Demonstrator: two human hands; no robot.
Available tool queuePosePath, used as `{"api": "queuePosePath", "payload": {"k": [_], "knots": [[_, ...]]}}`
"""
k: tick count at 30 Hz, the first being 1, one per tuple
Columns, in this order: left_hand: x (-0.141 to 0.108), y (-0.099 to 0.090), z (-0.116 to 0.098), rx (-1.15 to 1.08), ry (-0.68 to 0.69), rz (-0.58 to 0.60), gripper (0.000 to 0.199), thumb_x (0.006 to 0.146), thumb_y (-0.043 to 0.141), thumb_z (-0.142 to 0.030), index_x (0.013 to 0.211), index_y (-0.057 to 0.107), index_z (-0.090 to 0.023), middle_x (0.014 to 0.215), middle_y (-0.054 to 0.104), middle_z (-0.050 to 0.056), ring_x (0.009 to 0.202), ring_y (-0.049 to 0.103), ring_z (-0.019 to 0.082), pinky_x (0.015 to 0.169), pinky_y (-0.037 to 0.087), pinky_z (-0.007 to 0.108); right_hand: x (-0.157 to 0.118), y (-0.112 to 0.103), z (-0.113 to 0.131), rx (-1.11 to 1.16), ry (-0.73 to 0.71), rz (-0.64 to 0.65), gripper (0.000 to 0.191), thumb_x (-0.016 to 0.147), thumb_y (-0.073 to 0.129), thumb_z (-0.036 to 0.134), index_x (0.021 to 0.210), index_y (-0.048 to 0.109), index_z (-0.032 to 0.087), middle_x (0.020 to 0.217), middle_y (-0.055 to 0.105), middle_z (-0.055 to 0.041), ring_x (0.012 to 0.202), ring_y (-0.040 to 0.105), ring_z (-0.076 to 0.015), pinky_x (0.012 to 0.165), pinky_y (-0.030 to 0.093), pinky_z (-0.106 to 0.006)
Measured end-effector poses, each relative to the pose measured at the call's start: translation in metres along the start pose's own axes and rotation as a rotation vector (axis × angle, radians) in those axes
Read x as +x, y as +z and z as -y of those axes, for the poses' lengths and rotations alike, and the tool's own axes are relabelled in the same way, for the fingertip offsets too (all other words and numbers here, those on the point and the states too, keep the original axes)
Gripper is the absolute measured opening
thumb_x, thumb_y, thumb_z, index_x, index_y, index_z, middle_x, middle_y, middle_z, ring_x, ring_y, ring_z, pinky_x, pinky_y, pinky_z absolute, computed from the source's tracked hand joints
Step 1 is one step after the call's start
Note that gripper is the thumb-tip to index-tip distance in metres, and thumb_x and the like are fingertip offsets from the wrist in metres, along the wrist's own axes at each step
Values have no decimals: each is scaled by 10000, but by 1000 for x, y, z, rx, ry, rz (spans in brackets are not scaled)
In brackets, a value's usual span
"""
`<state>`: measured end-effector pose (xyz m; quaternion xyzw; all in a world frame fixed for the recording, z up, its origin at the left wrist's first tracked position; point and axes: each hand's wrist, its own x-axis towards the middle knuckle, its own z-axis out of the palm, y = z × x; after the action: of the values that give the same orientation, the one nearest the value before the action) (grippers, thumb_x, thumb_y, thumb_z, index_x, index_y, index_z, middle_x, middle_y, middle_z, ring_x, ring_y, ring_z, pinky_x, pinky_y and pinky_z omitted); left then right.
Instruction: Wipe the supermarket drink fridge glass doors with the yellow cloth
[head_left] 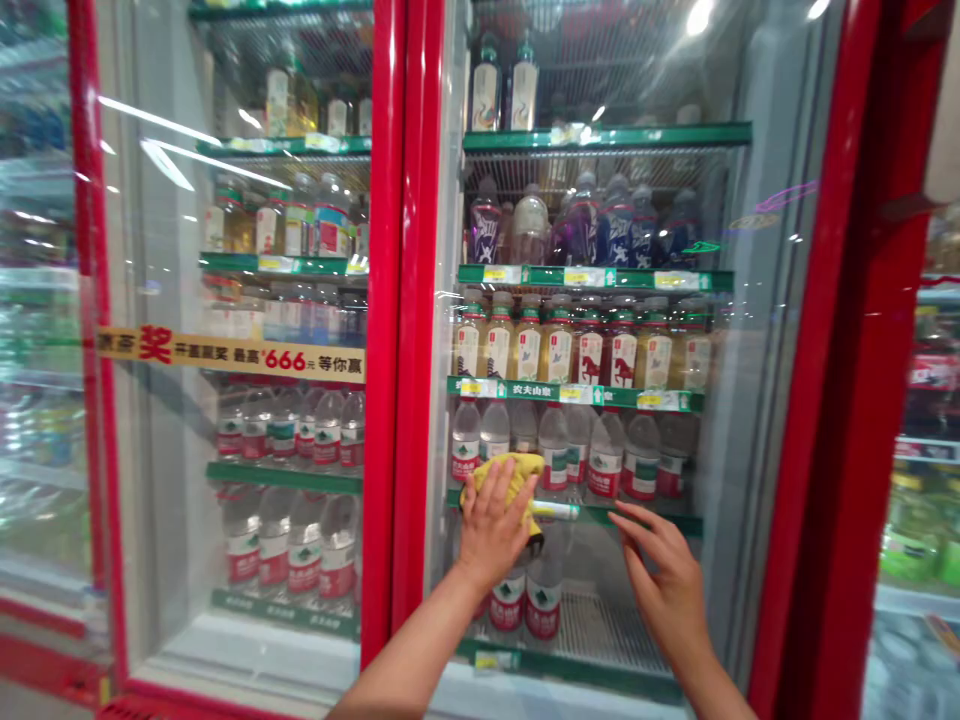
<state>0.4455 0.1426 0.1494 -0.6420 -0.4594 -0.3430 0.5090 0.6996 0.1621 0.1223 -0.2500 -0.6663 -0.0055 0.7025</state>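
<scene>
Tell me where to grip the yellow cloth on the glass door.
Pinch the yellow cloth by its bunched top edge, coming from above with the fingers. That fold stands clear above the left hand, while the rest lies pressed under the palm against the glass door.

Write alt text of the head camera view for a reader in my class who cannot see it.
A person's left hand presses a yellow cloth against the glass door of a red-framed drinks fridge, with the right hand raised nearby, fingers spread. Behind the glass, green-edged shelves hold rows of water bottles and yellow drinks.
</scene>
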Motion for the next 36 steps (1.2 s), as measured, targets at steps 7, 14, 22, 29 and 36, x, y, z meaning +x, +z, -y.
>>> {"api": "queuePosePath", "payload": {"k": [7,14,22,29,36], "knots": [[89,-3,-25,-39,-396,-168,754,962,543,-300,1625,189,-235,1711,121,147,1573,138,363,1241,158,671,23,-31,-18,-83,16,-84,277,921,541,262,1058,780,286,1140,755,-77,1077,673,-268,916,534,-473],[59,0,-24,-80,86,58,622,924,628,-351,1516,438,-381,1630,392,51,1549,265,284,1280,99,591,28,-47,-33,-106,11,-68,281,917,546,235,1066,779,287,1159,750,-71,1091,666,-264,916,532,-462],[153,2,-58,-132,-228,-137,626,956,566,-393,1546,410,-255,1696,213,118,1572,151,353,1252,69,664,42,-75,-49,-128,68,-125,286,925,530,262,1064,780,270,1174,739,-89,1106,658,-273,950,529,-492],[92,25,-94,-150,333,73,567,929,618,-374,1482,495,-351,1585,463,59,1523,330,266,1283,-1,564,23,-92,-71,-186,112,-131,304,925,526,232,1097,772,281,1223,708,-97,1130,644,-275,975,530,-504],[149,30,-115,-175,586,179,510,952,505,-224,1447,533,-348,1585,466,5,1487,399,238,1290,58,529,27,-112,-87,-222,202,-165,374,901,500,195,1169,752,259,1302,656,-119,1218,599,-296,1039,496,-540]]}}
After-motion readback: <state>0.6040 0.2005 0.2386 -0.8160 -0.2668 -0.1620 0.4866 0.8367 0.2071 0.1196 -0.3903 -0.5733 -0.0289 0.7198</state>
